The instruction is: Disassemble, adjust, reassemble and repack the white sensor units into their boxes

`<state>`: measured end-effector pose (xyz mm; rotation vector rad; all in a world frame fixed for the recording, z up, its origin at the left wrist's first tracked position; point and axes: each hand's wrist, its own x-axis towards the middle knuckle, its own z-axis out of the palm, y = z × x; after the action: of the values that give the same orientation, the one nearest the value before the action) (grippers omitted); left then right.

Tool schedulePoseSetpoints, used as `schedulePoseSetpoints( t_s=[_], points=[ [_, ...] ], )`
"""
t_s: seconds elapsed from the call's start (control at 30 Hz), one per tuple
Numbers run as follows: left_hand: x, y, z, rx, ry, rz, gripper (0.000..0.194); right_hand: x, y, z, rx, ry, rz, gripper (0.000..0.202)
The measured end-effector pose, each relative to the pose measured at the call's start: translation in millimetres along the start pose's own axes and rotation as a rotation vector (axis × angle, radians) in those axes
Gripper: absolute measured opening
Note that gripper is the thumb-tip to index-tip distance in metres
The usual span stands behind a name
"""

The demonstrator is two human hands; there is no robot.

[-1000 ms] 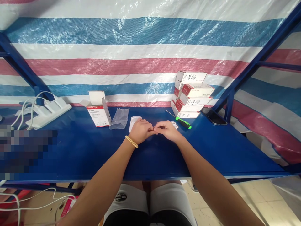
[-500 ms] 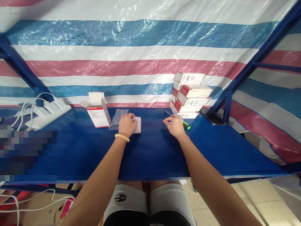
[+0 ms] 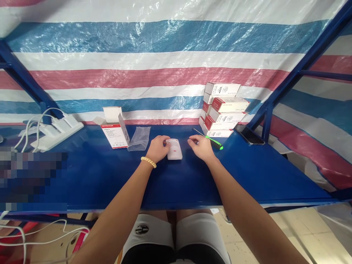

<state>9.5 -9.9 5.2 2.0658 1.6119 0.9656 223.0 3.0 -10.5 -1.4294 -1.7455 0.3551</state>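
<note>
A white plastic device [image 3: 175, 149] with a small red mark lies on the blue table [image 3: 181, 183]. My left hand [image 3: 158, 148], with a beaded band at the wrist, grips the device by its left edge. To the right of the device, my right hand [image 3: 200, 147] is held with thumb and fingers apart and nothing between them. Just behind the right hand lies a green and black screwdriver [image 3: 215, 142]. An open white and red box [image 3: 114, 136] stands at the left, beside a clear plastic bag [image 3: 139, 138].
Several white and red boxes [image 3: 224, 120] are stacked at the back right, with a black phone [image 3: 249, 135] beside them. A white power strip [image 3: 59, 132] with cables sits at the back left. Blue frame posts rise at both sides before a striped sheet.
My left hand has moved right and slightly towards me, bringing the white device with it. The fingers of my right hand have parted, and more of the screwdriver shows.
</note>
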Motion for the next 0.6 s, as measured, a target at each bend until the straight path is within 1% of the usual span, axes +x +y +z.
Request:
schedulePoseSetpoints(
  t_s=[0.07,0.13,0.17,0.2,0.27,0.33,0.37,0.4,0.47,0.53,0.6],
  points=[
    [-2,0,4.3,0.004,-0.042,0.021,0.046,-6,-11,3,0.11,-0.157,-0.074,0.031],
    [-5,1,7.6,0.044,-0.065,0.049,0.064,-11,-19,4,0.138,-0.293,-0.157,0.036],
    [-6,2,8.2,0.07,-0.078,0.063,0.069,-12,-22,4,0.133,-0.345,-0.195,0.038],
    [-7,3,8.1,0.093,-0.101,0.077,0.072,-14,-25,3,0.123,-0.387,-0.223,0.041],
    [-7,5,5.4,0.115,-0.17,0.091,0.07,-14,-26,1,0.105,-0.447,-0.25,0.053],
    [-8,6,0.6,0.087,-0.233,0.099,0.065,-14,-27,-2,0.084,-0.48,-0.256,0.067],
    [-8,6,-2.0,0.058,-0.256,0.106,0.065,-13,-27,-4,0.07,-0.483,-0.253,0.07],
    [-8,7,-4.3,0.026,-0.278,0.118,0.067,-13,-27,-5,0.057,-0.481,-0.251,0.07],
    [-9,6,-7.4,-0.022,-0.334,0.166,0.079,-12,-27,-7,0.048,-0.483,-0.257,0.064],
    [-9,5,-7.3,-0.007,-0.392,0.204,0.093,-12,-27,-7,0.067,-0.477,-0.255,0.058],
    [-9,4,-4.7,0.049,-0.412,0.217,0.098,-12,-27,-6,0.095,-0.456,-0.242,0.054]
  ],
)
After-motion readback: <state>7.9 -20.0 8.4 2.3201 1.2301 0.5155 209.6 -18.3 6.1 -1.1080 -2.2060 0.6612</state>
